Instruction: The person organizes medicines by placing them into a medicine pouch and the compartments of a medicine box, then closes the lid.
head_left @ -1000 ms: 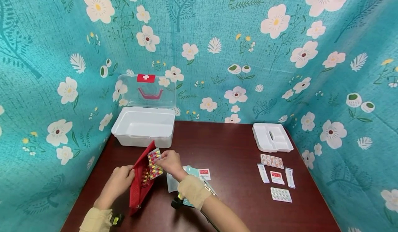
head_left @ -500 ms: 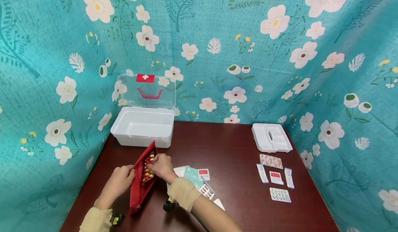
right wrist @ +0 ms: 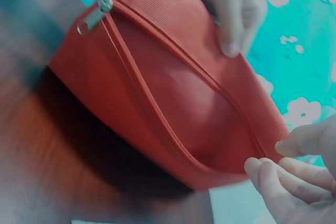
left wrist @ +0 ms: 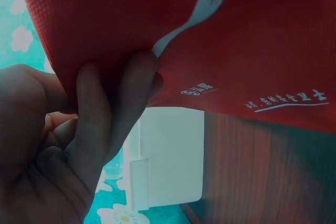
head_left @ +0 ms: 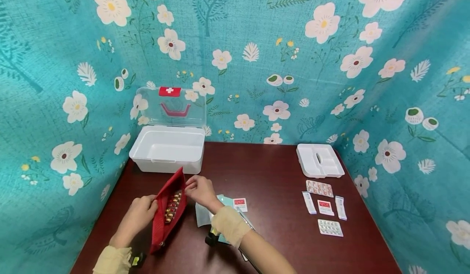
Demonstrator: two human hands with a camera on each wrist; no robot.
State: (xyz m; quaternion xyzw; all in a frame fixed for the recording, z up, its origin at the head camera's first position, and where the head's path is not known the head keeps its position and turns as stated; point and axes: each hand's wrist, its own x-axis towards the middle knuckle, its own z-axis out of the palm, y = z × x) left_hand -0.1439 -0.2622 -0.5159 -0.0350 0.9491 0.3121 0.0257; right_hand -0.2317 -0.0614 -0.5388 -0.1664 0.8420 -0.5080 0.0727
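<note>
My left hand [head_left: 137, 214] grips the side of a red zip pouch [head_left: 161, 221], fingers and thumb curled round its fabric. The pouch is tilted, its mouth gaping toward the right. Inside lies a blister pack [head_left: 173, 206] of red and yellow capsules, partly hidden by the pouch wall. My right hand [head_left: 201, 190] is at the far end of the opening, with thumb and fingertips pinching the pouch edge in the right wrist view. At the opposite end of the zip sits its metal puller [right wrist: 94, 17]. White print shows on the pouch in the left wrist view.
Behind the pouch stands a white first-aid box [head_left: 165, 165] with its clear lid raised. Packets [head_left: 240, 204] lie partly under my right forearm. At the right are a white tray [head_left: 304, 165], blister packs [head_left: 329, 228] and small sachets [head_left: 325, 208]. A floral curtain surrounds the table.
The capsule blister pack has gone from my right hand down into the pouch. My right hand has let go of it and moved to the pouch's far edge. My left hand keeps its grip.
</note>
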